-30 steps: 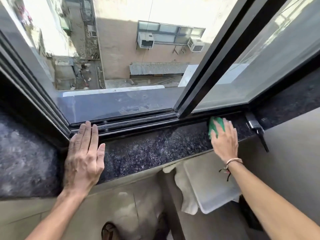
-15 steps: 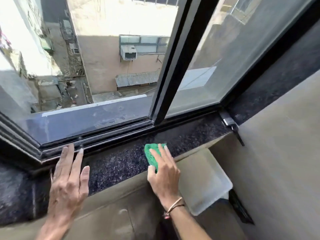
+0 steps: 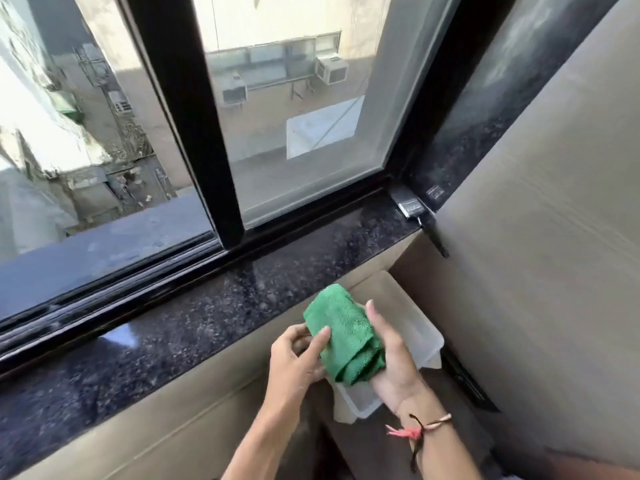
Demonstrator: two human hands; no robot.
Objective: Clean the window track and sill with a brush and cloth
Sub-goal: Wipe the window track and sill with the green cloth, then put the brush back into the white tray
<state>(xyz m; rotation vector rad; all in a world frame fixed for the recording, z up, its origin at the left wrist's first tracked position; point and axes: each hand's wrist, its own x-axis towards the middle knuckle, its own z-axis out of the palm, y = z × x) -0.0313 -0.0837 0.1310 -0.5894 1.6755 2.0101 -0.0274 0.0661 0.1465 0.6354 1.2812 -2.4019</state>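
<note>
Held below sill (image 3: 207, 317): folded green cloth (image 3: 343, 336), clamped in right hand (image 3: 394, 362) grip, left edge pinched by left hand (image 3: 298, 362) grip. Brush (image 3: 414, 207) at sill's right end.

I'm counting one sill (image 3: 207, 323). Just below its front edge I'm seeing two hands, the left hand (image 3: 298, 362) and the right hand (image 3: 394, 362), with one green cloth (image 3: 343, 336) between them. I'm also making out one brush (image 3: 414, 207) at the sill's far right end, one white tub (image 3: 424, 332) beneath the sill, and two air conditioners (image 3: 233, 91) (image 3: 331, 70) beyond it, outside.
</note>
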